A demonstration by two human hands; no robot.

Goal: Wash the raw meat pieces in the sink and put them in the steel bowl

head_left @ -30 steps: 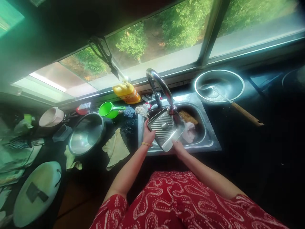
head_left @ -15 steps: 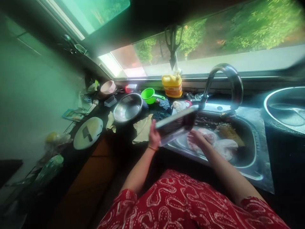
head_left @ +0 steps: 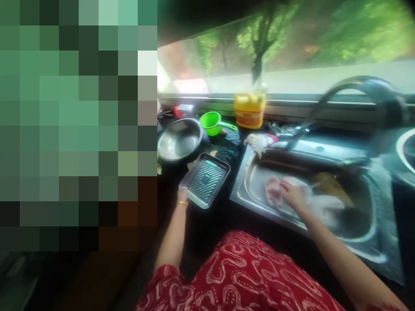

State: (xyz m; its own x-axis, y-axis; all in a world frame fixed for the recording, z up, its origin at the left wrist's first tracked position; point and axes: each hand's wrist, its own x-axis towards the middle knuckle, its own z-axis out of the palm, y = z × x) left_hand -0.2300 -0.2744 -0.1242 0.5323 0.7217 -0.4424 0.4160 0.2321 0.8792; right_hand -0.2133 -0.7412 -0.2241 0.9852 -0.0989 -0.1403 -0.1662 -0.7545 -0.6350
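Observation:
My left hand (head_left: 182, 195) holds the near left edge of a clear ridged plastic tray (head_left: 206, 179), which lies over the dark counter just left of the steel sink (head_left: 252, 186). My right hand (head_left: 292, 194) reaches into the sink basin and rests on a pale pink piece of raw meat (head_left: 274, 191). More pale meat (head_left: 324, 205) lies further right in the basin. The curved faucet (head_left: 356, 93) arches over the sink, blurred by motion.
Behind the tray stand a steel bowl (head_left: 180, 140), a green scoop (head_left: 212, 123) and a yellow jug (head_left: 249, 110) by the window ledge. A rag (head_left: 259, 141) lies at the sink's back left corner. A pan rim (head_left: 407, 151) shows at far right. The left side is pixelated.
My left hand carried the tray out of the sink, leftward and down over the counter. My right hand let go of the tray and went onto the meat. The view swung left.

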